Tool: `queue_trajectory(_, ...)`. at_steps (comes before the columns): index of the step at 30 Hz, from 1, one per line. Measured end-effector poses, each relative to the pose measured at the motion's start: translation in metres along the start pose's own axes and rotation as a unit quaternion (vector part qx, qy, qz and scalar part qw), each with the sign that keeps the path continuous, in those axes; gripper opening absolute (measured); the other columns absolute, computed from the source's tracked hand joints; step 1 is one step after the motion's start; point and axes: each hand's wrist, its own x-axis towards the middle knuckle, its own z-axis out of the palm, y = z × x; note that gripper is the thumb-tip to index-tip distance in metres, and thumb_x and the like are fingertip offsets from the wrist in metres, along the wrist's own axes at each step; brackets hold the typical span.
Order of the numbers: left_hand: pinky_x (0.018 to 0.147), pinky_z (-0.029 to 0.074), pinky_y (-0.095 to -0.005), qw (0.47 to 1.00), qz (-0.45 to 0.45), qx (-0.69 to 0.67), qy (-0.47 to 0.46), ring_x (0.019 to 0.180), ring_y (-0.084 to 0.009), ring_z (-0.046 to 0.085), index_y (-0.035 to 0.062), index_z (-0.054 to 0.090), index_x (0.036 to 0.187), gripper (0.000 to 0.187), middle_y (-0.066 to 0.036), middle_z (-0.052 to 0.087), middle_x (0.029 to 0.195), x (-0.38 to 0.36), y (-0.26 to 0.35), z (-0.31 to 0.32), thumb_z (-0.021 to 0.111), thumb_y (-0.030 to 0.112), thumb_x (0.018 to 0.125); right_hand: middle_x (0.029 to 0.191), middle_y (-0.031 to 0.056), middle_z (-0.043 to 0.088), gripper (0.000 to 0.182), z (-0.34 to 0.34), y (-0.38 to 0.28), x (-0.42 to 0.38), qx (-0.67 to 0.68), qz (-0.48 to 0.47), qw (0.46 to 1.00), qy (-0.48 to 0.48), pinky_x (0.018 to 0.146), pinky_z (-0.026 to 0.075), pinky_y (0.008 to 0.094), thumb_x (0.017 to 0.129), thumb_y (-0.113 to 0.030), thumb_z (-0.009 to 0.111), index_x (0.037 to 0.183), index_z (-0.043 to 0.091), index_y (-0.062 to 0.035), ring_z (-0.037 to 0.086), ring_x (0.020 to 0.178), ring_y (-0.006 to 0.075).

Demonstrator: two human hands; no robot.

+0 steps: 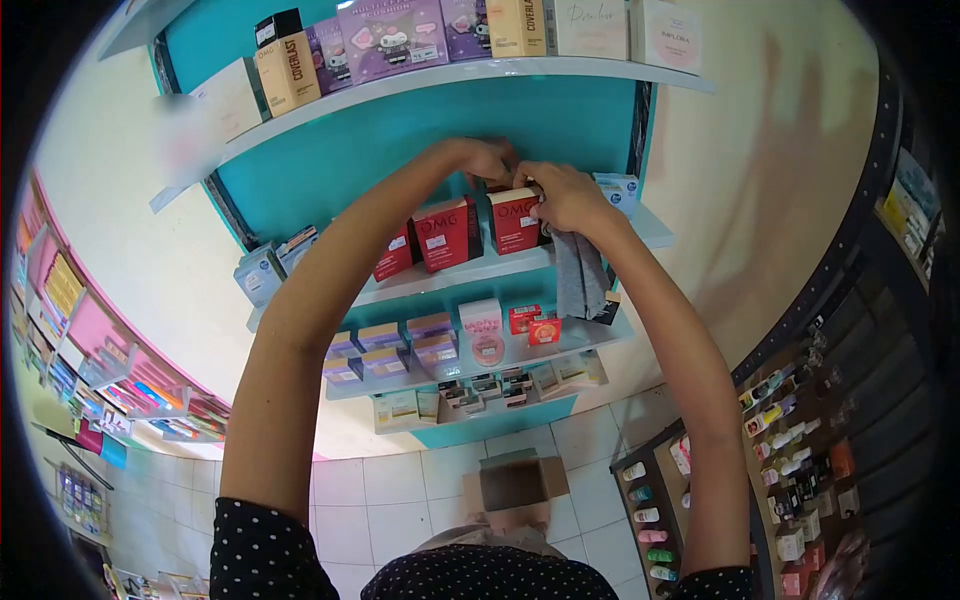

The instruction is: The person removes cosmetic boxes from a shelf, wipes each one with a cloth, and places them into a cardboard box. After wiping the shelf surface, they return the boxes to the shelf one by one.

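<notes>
On the middle shelf, my right hand (566,196) is closed at the upper right corner of a red OMG box (516,220). A grey cloth (580,275) hangs from this hand, over the shelf's front edge. Just behind the top of that box is my left hand (488,161), its fingers bent and partly hidden; what they grip cannot be made out. Another red OMG box (446,235) stands upright to the left, beside a third red box (394,257) partly covered by my left forearm.
Boxes, among them a purple cushion box (392,45), line the upper shelf (440,78) above my hands. Blue boxes (260,275) stand at the middle shelf's left end. Small boxes fill the lower shelves. An open carton (514,485) is on the tiled floor, near a bottle rack (640,515).
</notes>
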Motion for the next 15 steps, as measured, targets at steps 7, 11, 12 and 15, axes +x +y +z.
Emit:
queue_trajectory(7,0.071,0.049,-0.0359,0.999,-0.029,-0.011,-0.024,0.085,-0.021,0.055,0.0079,0.055,0.103,0.04,-0.009,0.057,0.093,0.0,-0.002,-0.005,0.057,0.035,0.073,0.086,0.007,0.059,0.028,0.003,0.0,-0.002,0.029,-0.018,0.999,0.036,0.072,0.042,0.0372,0.062,-0.005,0.065,0.087,0.055,-0.0109,0.055,0.085,0.0268)
queue_trajectory(11,0.071,0.049,-0.0347,0.997,-0.061,0.025,-0.034,0.087,-0.0208,0.053,0.0088,0.054,0.105,0.048,-0.007,0.055,0.092,-0.006,0.004,-0.006,0.056,0.045,0.074,0.093,0.0088,0.056,0.034,0.001,0.001,-0.008,0.047,-0.017,0.998,0.039,0.077,0.041,0.037,0.063,-0.005,0.065,0.094,0.054,-0.0122,0.051,0.094,0.0276)
queue_trajectory(12,0.071,0.049,-0.0347,0.997,-0.06,0.026,-0.035,0.087,-0.0208,0.053,0.0088,0.054,0.105,0.048,-0.007,0.055,0.092,-0.004,0.002,-0.006,0.056,0.045,0.074,0.093,0.0088,0.056,0.034,0.001,0.001,-0.01,0.047,-0.016,0.998,0.039,0.077,0.041,0.037,0.063,-0.005,0.065,0.094,0.054,-0.0122,0.051,0.094,0.0276)
queue_trajectory(15,0.073,0.048,-0.0348,0.998,-0.061,0.013,-0.027,0.091,-0.0213,0.051,0.0101,0.05,0.11,0.053,-0.008,0.053,0.098,-0.001,-0.002,-0.005,0.055,0.048,0.073,0.097,0.0107,0.054,0.038,-0.001,0.0,-0.016,0.063,-0.012,0.996,0.069,0.08,0.04,0.0372,0.063,-0.004,0.065,0.098,0.053,-0.0127,0.048,0.098,0.0284)
